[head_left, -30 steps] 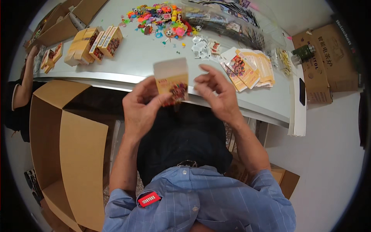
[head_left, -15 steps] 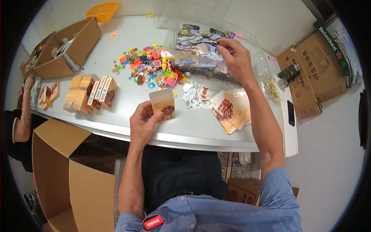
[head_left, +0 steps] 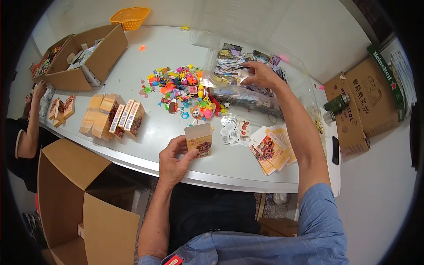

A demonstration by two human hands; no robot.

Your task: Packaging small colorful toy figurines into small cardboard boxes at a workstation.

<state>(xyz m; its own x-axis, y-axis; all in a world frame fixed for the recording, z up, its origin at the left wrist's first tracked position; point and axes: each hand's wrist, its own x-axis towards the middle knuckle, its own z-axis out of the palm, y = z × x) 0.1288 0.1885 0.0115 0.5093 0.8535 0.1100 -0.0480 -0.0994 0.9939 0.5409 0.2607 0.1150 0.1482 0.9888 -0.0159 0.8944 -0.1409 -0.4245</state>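
Observation:
My left hand (head_left: 175, 161) is closed on a small printed box (head_left: 199, 142), yellow-orange with a pale flap standing open at its top. Over the table's front part it holds the box upright. My right hand (head_left: 263, 76) reaches into a clear plastic bin (head_left: 254, 104) full of small shiny picture packets (head_left: 232, 62). Its thumb and fingers are apart, touching or just above the packets. To the left of the bin lies a pile of colourful small plastic toys (head_left: 187, 90). Small white packets (head_left: 230, 132) and flat, unfolded printed boxes (head_left: 270, 150) lie between my arms.
Printed boxes (head_left: 132, 119) stand in a row at left, beside smaller ones (head_left: 62, 108). Cardboard boxes (head_left: 95, 59) and a yellow basket (head_left: 130, 17) are at the far left. A phone (head_left: 335, 151) lies at the right edge. Another person's arm (head_left: 33, 117) shows at left; a large open carton (head_left: 108, 225) stands below.
My right hand has lowered into the packets, its fingers spreading apart. My left hand still holds the box. The whole view has shifted, so the table sits a little lower and farther right.

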